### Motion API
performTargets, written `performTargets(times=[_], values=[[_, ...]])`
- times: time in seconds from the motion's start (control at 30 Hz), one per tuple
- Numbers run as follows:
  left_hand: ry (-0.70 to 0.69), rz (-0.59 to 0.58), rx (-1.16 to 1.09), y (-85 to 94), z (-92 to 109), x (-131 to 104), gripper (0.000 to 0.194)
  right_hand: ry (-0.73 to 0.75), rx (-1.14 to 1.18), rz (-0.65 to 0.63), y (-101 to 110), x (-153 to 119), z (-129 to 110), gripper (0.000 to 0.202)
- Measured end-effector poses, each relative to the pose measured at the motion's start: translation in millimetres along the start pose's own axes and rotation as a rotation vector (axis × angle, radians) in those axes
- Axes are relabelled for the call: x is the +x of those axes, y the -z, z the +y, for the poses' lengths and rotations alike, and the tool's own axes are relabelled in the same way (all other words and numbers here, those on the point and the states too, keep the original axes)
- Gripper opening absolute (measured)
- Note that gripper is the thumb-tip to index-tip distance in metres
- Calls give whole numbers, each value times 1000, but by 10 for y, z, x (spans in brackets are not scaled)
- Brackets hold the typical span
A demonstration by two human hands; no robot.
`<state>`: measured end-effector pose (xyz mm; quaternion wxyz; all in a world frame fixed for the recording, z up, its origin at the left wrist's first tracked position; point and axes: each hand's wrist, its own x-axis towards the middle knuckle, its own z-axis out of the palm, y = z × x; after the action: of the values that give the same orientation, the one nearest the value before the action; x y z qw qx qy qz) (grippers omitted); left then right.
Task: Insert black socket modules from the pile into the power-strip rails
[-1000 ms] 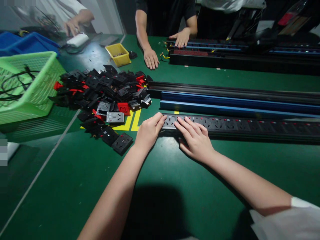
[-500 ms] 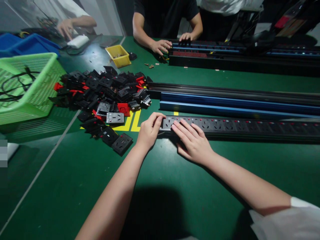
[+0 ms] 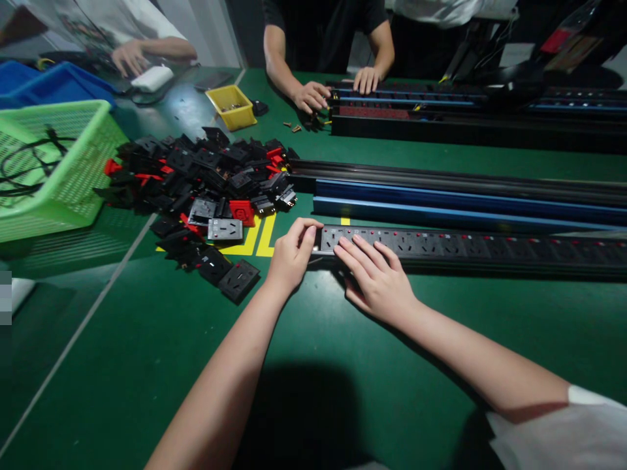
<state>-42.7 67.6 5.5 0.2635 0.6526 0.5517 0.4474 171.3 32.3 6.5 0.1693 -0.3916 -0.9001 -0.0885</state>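
Observation:
A long black power strip [image 3: 431, 243] with a row of socket modules and small red marks lies across the table and runs off to the right. At its left end my left hand [image 3: 292, 251] is closed, thumb and fingers around the end of the housing. A small gap shows there beside the first socket module [image 3: 331, 240]. My right hand [image 3: 379, 277] rests with its fingers stretched flat over the first few modules, thumb apart at the near side. To the left lies a heap of loose black and red socket modules [image 3: 196, 163].
Behind the strip lie a blue metal profile [image 3: 441, 203] and black rails [image 3: 392, 171]. A green basket [image 3: 93, 170] with cables stands left, near a yellow box [image 3: 230, 108] of small parts. Across the table, a co-worker's hands [image 3: 313, 98] touch another strip [image 3: 416, 124].
The row of socket modules has slid slightly right in the housing, widening the gap by my left hand. My hands have hardly moved. The co-worker's hands across the table have shifted a little.

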Motion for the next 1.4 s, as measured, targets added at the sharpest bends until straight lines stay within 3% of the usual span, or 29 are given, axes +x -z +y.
performTargets(times=[0.4,0.57,0.7,0.9,1.07,1.27,1.4], values=[[20,0,-43,-2,-14,-3,32,-137,-95,158,-46,-70,9,47],[15,-6,0,19,-4,0,30,-167,-20,131,-38,-67,38,59],[-4,-51,138,88,81,26,29,-110,-48,19,-6,-50,27,75],[-20,-170,578,276,356,70,31,-107,-26,-17,-9,-49,35,72],[220,-259,978,564,536,-10,62,-119,-12,-10,-18,-45,40,70],[626,-339,1054,974,401,-79,132,-123,-3,3,-23,-35,35,68],[702,-264,1002,1013,187,-58,133,-126,5,9,-29,-33,32,69]])
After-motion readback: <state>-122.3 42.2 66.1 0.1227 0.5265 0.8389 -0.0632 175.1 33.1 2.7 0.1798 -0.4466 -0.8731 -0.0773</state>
